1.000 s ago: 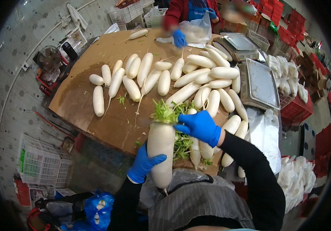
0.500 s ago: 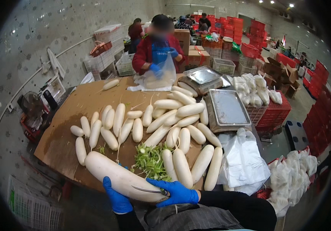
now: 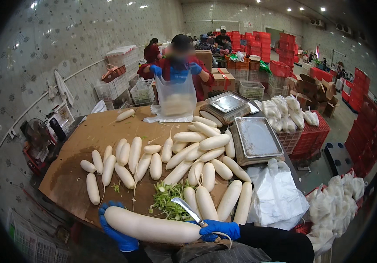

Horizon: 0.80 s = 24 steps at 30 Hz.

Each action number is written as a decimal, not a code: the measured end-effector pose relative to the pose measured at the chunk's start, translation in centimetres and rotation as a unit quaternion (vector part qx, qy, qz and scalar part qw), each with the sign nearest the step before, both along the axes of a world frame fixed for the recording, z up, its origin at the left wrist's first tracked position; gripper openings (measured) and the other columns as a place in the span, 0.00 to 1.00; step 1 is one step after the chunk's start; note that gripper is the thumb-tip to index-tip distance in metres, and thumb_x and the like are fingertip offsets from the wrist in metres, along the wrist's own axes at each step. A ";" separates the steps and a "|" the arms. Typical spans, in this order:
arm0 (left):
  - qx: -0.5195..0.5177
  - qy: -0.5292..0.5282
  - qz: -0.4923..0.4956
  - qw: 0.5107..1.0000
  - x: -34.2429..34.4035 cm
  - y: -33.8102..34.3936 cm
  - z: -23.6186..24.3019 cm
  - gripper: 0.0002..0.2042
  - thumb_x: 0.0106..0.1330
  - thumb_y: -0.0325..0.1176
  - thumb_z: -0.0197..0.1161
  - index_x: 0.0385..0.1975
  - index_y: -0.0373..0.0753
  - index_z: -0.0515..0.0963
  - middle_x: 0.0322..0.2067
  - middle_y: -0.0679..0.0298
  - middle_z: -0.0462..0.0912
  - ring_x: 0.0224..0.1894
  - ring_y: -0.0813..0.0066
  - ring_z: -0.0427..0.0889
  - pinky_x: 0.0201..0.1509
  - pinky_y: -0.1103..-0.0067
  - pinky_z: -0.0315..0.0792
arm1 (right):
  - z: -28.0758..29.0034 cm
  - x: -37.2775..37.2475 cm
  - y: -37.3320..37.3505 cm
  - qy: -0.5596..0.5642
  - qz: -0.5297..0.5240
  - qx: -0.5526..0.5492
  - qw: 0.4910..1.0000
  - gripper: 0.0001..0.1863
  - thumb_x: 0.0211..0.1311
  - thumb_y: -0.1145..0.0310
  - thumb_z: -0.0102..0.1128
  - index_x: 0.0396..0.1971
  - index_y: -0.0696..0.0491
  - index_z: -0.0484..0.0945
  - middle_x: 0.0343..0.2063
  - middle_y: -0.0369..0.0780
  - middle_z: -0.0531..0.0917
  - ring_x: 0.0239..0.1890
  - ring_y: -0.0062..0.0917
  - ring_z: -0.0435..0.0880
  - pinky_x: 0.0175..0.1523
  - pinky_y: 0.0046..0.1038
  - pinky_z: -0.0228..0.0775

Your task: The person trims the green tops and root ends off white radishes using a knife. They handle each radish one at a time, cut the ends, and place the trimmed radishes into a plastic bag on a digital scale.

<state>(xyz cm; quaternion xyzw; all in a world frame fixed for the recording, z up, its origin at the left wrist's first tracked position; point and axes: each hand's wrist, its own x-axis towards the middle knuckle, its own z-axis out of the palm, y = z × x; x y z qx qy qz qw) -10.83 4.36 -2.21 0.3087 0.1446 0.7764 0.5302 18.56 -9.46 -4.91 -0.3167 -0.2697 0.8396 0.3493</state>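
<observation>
A large daikon radish [image 3: 153, 225] lies across both my blue-gloved hands near the table's front edge. My left hand [image 3: 117, 228] is wrapped round its left end from behind and below. In my right hand [image 3: 219, 230] is a knife [image 3: 188, 209], its curved blade pointing up and left; this hand also touches the radish's right end, where a thin root tail hangs over the glove. Just beyond the blade sits a heap of cut green stalks [image 3: 171, 201]. Several whole daikon radishes [image 3: 206, 204] lie right of that heap, with more spread behind it.
Cardboard [image 3: 70, 175] covers the table. Two scales [image 3: 257, 136] stand at its right, beside a stack of white plastic bags [image 3: 276, 193]. Across the table a co-worker [image 3: 179, 65] in blue gloves holds up a filled clear bag [image 3: 176, 98]. Red crates [image 3: 313, 131] and bagged radishes [image 3: 335, 206] are at the right.
The large radish has turned more level and moved down. My right hand has swung the knife blade off the radish and upward. The co-worker has lifted the bag's top open.
</observation>
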 end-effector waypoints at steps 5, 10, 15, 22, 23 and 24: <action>0.037 -0.084 -0.023 0.995 2.0 -0.9 2.6 0.30 0.69 0.57 0.47 0.62 0.40 0.65 0.58 0.60 0.72 0.58 0.61 0.74 0.67 0.62 0.63 | 2.6 -0.1 2.8 -0.027 0.037 0.094 0.995 0.29 0.62 0.61 0.63 0.59 0.56 0.67 0.18 0.32 0.74 0.15 0.11 0.70 0.15 0.14 0.61; -0.027 -0.016 -0.134 0.990 5.9 -3.9 -2.3 0.44 0.62 0.67 0.50 0.69 0.39 0.53 0.66 0.55 0.61 0.66 0.56 0.64 0.71 0.60 0.55 | 4.1 -2.5 7.9 -0.067 0.006 0.140 0.988 0.22 0.67 0.59 0.55 0.55 0.56 0.73 0.21 0.32 0.76 0.15 0.12 0.67 0.19 0.15 0.58; -0.097 -0.115 -0.073 0.986 5.0 -2.8 -1.3 0.35 0.68 0.60 0.49 0.67 0.42 0.57 0.64 0.57 0.65 0.64 0.58 0.65 0.69 0.59 0.59 | 2.3 -2.7 6.7 -0.073 -0.161 0.082 0.981 0.25 0.75 0.51 0.33 0.54 0.53 0.72 0.37 0.38 0.82 0.16 0.15 0.64 0.21 0.15 0.57; -0.172 -0.170 -0.035 0.970 3.4 -3.2 -2.6 0.32 0.66 0.57 0.56 0.64 0.45 0.62 0.61 0.59 0.69 0.61 0.60 0.69 0.66 0.60 0.66 | -1.8 -7.0 -0.4 -0.245 -0.159 0.265 0.919 0.15 0.73 0.64 0.47 0.51 0.56 0.73 0.31 0.37 0.82 0.19 0.16 0.74 0.25 0.20 0.66; -0.180 -0.178 -0.039 0.967 3.5 -3.1 -2.7 0.32 0.65 0.57 0.57 0.64 0.44 0.63 0.60 0.59 0.69 0.61 0.59 0.69 0.66 0.60 0.66 | -1.7 -7.4 -0.2 -0.261 -0.155 0.293 0.906 0.14 0.72 0.65 0.49 0.51 0.56 0.73 0.29 0.37 0.82 0.19 0.16 0.75 0.26 0.20 0.67; -0.188 -0.185 -0.044 0.964 3.6 -3.1 -2.8 0.32 0.65 0.56 0.58 0.64 0.44 0.63 0.60 0.59 0.69 0.61 0.59 0.70 0.66 0.60 0.66 | -2.8 -7.7 0.4 -0.255 -0.184 0.331 0.890 0.13 0.71 0.66 0.50 0.50 0.55 0.73 0.26 0.36 0.81 0.17 0.17 0.73 0.25 0.21 0.65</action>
